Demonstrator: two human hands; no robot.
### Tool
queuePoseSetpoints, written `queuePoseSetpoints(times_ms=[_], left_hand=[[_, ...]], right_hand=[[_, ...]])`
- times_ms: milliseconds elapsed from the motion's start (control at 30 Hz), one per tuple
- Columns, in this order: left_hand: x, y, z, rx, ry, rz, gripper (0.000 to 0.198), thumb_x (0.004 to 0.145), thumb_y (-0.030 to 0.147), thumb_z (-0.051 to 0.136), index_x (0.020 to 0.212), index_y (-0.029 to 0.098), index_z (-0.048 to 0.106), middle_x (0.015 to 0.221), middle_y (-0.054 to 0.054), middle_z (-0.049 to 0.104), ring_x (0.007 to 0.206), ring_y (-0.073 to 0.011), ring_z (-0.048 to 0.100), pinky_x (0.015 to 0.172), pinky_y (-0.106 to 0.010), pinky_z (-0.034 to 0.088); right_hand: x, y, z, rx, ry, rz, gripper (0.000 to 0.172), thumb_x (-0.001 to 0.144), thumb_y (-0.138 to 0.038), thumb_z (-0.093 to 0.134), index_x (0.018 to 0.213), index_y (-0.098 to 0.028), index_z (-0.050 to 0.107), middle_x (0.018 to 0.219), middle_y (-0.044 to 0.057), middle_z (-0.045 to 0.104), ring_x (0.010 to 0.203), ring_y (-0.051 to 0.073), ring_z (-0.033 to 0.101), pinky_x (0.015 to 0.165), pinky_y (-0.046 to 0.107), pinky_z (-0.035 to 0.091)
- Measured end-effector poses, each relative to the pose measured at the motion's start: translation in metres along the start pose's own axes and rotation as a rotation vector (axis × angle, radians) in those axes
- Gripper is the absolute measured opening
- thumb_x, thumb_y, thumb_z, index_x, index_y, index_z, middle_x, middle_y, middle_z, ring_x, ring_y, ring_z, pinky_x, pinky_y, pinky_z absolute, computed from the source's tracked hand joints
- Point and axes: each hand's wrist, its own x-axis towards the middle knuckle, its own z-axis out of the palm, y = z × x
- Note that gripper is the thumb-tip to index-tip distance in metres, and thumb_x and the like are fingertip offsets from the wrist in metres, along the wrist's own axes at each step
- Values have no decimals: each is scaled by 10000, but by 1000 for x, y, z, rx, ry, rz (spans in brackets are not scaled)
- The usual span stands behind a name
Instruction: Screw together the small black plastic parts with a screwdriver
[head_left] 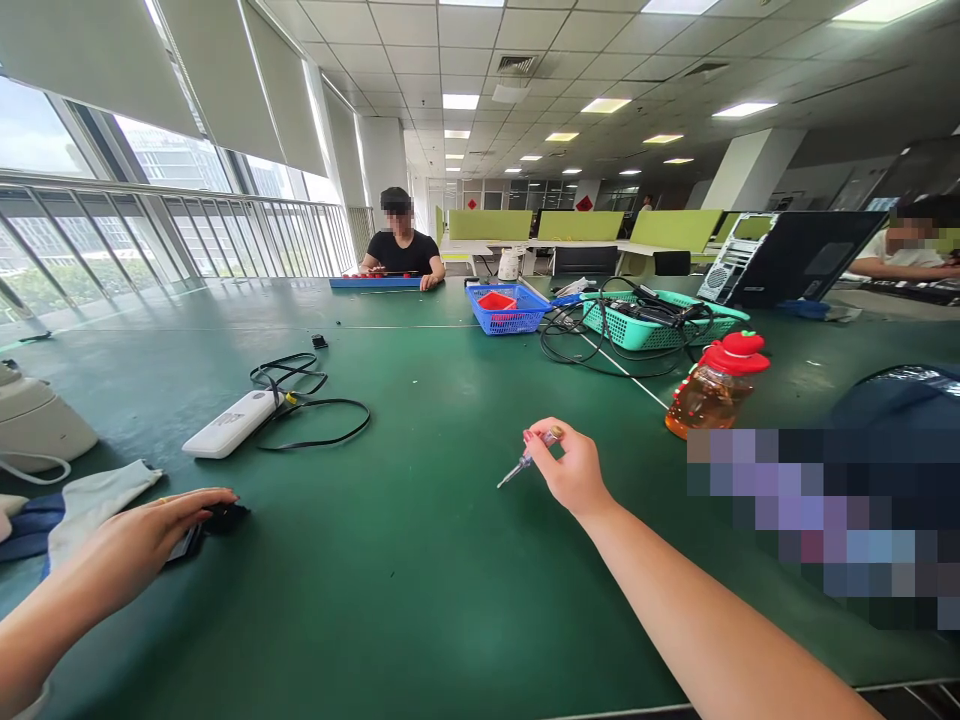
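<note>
My right hand (571, 466) holds a small screwdriver (519, 468) with a clear handle above the green table, its thin tip slanting down to the left. At the lower left, my left hand (169, 525) rests with fingers stretched out over a dark object (225, 518). That object is mostly covered by the hand, so its kind is hard to make out. My left thumb is hidden. A light blue and navy cloth (105, 495) lies beside my left wrist. Beyond the left hand is a white power bank (236, 424) with a black cable (330, 402).
A bottle with a red lid (716, 385) stands right of my right hand. Farther back are a blue basket (506, 318), a green basket (637, 335) of cables and a computer case (802, 255). A white appliance (41, 420) sits left. A person (401, 245) sits opposite.
</note>
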Motion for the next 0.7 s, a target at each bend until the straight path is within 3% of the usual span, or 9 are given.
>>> queuePoseSetpoints(times_ms=[133,300,433,600,700], left_hand=[[2,-5,1,-6,-13,9,424,819,407,348,1017,381,721,1012,135,748,884,-170,698,845,-265,511],[-4,12,-2,34,-88,-22,423,839,470,383,1082,360,712,1020,103,753,946,-191,693,849,-274,503],[-9,19,2,170,1,-8,470,847,557,387,1116,347,711,1067,43,750,992,-237,676,885,-325,494],[-13,-18,28,157,72,4,555,825,582,408,1254,308,630,1240,-17,683,1122,-276,628,969,-401,470],[-21,-45,47,126,89,26,572,806,559,395,1233,277,650,1284,-7,658,1249,-297,553,1087,-423,384]], right_hand=[[0,0,0,0,-4,8,233,880,-350,539,685,-225,568,598,-9,630,570,148,593,601,259,480],[0,-1,0,16,-8,3,233,883,-342,539,684,-226,569,598,-9,623,569,147,584,604,259,485],[0,-1,0,20,-12,1,230,884,-339,537,686,-226,568,599,-12,626,565,145,588,597,257,487],[0,0,0,12,-3,-4,230,882,-346,540,687,-226,566,599,-9,625,568,149,591,584,258,482],[0,1,0,14,-4,4,227,882,-345,541,690,-225,569,599,-9,622,569,149,589,583,258,478]])
